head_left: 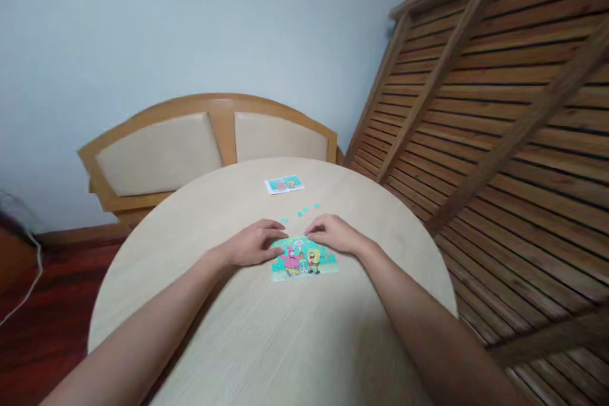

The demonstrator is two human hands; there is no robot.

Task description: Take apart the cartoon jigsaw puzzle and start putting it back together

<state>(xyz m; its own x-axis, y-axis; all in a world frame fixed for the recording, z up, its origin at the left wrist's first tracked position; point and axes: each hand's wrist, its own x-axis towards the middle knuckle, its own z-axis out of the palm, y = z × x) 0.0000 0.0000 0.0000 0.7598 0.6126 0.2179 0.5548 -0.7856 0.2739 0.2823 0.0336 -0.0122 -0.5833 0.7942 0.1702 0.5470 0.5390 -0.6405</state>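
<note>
A small cartoon jigsaw puzzle (304, 260) with a teal background lies on the round pale wooden table (266, 330). My left hand (252, 243) rests on the puzzle's upper left corner with its fingers bent and together, pressing down. My right hand (335, 233) rests on the upper right corner in the same curled way. A few loose teal puzzle pieces (302, 212) lie just beyond my fingertips. Farther back lies a small reference picture card (284, 184) showing the same cartoon.
A wooden bench back (209, 133) with two beige cushions curves behind the table against a pale blue wall. A slatted wooden frame (499, 114) leans at the right. Dark red floor and a white cable (28, 285) show at the left.
</note>
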